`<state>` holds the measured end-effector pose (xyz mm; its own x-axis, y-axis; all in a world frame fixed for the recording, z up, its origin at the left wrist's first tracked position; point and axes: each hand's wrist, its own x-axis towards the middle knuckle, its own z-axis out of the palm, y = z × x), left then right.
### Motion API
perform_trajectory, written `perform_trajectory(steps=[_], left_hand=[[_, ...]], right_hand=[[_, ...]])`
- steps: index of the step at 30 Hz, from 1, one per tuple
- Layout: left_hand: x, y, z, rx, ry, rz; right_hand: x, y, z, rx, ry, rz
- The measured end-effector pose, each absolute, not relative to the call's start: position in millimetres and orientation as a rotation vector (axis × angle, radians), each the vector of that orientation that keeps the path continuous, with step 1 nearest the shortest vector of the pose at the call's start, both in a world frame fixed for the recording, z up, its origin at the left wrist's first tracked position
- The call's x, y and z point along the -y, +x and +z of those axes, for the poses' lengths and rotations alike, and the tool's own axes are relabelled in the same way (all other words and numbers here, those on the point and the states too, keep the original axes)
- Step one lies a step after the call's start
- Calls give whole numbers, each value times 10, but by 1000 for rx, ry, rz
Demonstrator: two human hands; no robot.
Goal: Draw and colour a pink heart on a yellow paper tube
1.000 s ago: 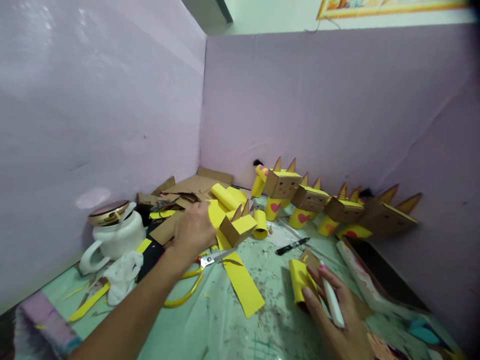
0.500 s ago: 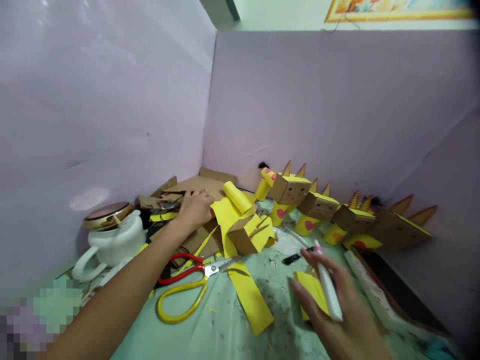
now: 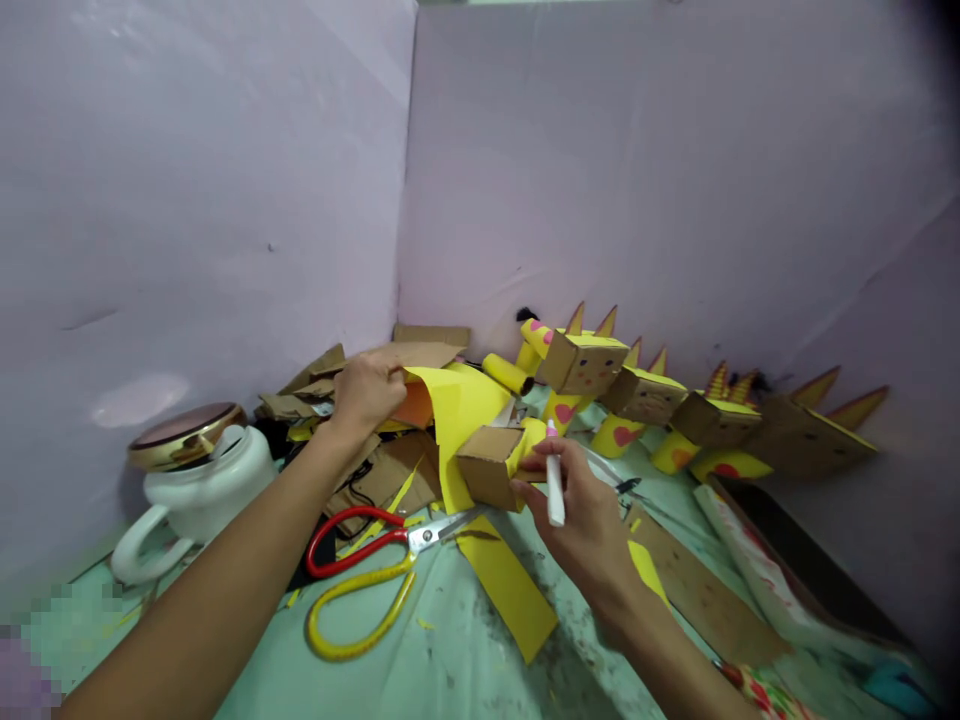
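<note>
Your left hand point(image 3: 367, 398) pinches the yellow sheet point(image 3: 461, 395) behind the scissors point(image 3: 424, 537); your right hand point(image 3: 581, 510) clasps the white marker point(image 3: 555, 488), by the cardboard box point(image 3: 486, 468). Steady that box, lift gently, no creases!

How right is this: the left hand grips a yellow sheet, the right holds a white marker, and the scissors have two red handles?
Not entirely: the scissors have one red handle and one yellow handle, as the head view shows. The left hand does grip a yellow sheet, and the right hand holds a white marker.
</note>
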<state>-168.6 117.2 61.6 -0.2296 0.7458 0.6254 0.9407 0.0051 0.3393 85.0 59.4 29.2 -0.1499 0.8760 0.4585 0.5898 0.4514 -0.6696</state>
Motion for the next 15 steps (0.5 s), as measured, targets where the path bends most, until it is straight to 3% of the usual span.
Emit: perform_trajectory(steps=[5,15], left_hand=[[-1199,-1718,628,2010,-1611,-1277],[-1192,-1652,582,1919,-1536,-1484]], right_hand=[[-529,1167,532,1890,-1304,419],[-569,1344,812,2269,-1537,45]])
